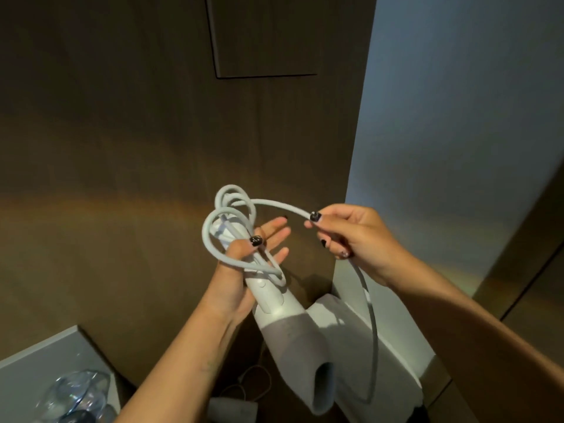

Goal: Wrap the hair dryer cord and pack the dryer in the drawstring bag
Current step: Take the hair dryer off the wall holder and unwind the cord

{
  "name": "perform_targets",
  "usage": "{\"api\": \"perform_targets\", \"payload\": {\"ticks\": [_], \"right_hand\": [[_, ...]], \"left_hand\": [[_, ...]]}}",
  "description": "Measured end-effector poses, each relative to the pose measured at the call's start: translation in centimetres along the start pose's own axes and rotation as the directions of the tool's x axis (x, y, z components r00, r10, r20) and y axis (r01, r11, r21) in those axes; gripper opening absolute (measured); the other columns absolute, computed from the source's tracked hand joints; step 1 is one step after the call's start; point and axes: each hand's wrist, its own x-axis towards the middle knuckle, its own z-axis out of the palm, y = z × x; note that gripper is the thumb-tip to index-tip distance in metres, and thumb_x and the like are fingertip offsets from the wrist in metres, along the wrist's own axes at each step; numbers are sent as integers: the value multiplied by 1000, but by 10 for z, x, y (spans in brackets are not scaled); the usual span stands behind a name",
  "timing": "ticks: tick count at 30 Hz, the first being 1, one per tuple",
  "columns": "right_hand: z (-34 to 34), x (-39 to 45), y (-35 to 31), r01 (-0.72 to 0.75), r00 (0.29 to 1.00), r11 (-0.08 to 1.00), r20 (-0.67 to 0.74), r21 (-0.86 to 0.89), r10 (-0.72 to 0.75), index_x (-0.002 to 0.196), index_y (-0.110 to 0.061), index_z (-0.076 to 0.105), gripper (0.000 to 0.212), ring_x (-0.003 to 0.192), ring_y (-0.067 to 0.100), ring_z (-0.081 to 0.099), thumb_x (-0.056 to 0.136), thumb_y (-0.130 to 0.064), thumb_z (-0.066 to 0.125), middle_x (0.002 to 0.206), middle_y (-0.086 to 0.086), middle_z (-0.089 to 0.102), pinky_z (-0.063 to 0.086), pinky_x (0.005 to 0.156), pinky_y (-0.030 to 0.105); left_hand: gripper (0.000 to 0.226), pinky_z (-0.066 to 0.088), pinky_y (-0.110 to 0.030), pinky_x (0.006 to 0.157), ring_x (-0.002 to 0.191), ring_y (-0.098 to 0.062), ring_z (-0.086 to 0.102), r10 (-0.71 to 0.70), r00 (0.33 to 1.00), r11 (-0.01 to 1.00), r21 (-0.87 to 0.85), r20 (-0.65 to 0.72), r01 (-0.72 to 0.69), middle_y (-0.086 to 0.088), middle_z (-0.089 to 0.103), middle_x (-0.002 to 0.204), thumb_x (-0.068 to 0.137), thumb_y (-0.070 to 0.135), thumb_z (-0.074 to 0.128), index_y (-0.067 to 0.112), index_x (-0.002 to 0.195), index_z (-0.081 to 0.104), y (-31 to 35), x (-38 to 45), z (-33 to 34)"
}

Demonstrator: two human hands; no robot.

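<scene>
Head view: I am looking down at my two bare hands, held up in front of a dark brown wall. My left hand [244, 270] holds the white hair dryer [287, 325] by its handle, nozzle pointing down towards me. The thumb presses several grey loops of cord [219, 227] against the handle while the fingers [277, 227] stretch out straight. So this grip is part clamp, part open palm.

My right hand [345, 236] pinches the same cord between thumb and forefinger, just beside the left fingers. From that pinch the cord arcs across to the loops. Its remaining length [370, 331] hangs below my right hand in a long curve and passes behind the dryer's nozzle. I cannot see the plug.

Below, a grey counter [39, 358] edges into the lower left corner, with something clear and crumpled on it that I cannot identify. A white ledge [396, 337] sits behind the dryer.

I judge the wrapping about half done: a few loops are made and a long stretch is loose. I see no drawstring bag, so packing has not begun.
</scene>
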Motion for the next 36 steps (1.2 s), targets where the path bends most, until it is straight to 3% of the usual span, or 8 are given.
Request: {"api": "perform_targets", "payload": {"ticks": [4,7,11,16,21,26,31,36], "right_hand": [[12,-10,27,-122,992,992,34,18,121,83,-8,74,22,43,10,38,95,-8,55,61,7,57,30,44,19],[21,-16,44,-180,984,984,3,14,179,78,-6,72,23,41,9,38,95,-12,58,54,4,55,32,41,17],[19,-29,68,-271,961,960,-77,-69,266,75,-5,70,26,44,6,42,93,-20,61,50,-3,50,36,45,15],[6,-42,105,-384,891,922,-240,58,386,72,-1,64,26,50,14,35,90,-20,63,48,-3,41,32,51,22],[9,-48,124,-368,831,860,-291,354,475,62,-6,61,26,46,12,26,86,-12,65,53,1,30,20,52,28],[13,-45,116,-279,854,782,-228,557,467,72,-5,55,11,39,10,22,77,-6,64,49,-1,22,22,42,23],[14,-42,100,-263,894,767,-150,586,421,54,-14,53,38,36,7,28,89,1,50,42,-4,29,24,45,22],[21,-47,84,-290,931,805,-44,518,363,40,-20,57,57,37,7,38,91,3,48,42,-4,39,28,53,25]], "left_hand": [[35,40,-46,107,126,-29,56,-24,994,996,-80,108,33,-18,60,132,46,33,88,17,70,69,3,-4,-1],[34,44,-45,106,125,-29,57,-39,992,986,-155,118,57,-18,64,126,45,33,89,17,66,69,2,-5,-6],[40,49,-46,99,107,-27,67,-35,998,964,-265,-55,19,-10,72,95,35,33,90,15,61,66,5,-8,-19],[18,51,-39,91,70,-17,65,-39,972,958,-284,-233,-30,-2,60,69,67,33,57,16,63,51,6,-15,-31],[25,36,-25,67,63,-13,40,-85,913,991,-126,-399,37,0,40,71,94,23,45,18,70,41,-17,-12,-44],[36,56,-32,69,72,-18,71,-337,910,914,148,-240,378,-7,73,75,94,15,53,18,67,77,-40,-28,-59],[29,52,-31,57,55,-21,64,-94,961,905,381,-260,192,-10,68,61,56,42,70,14,61,74,-53,-50,-64],[10,57,-34,72,79,-24,71,-145,914,868,396,-378,301,-5,75,76,79,21,71,13,83,74,-68,-70,-40]]}}
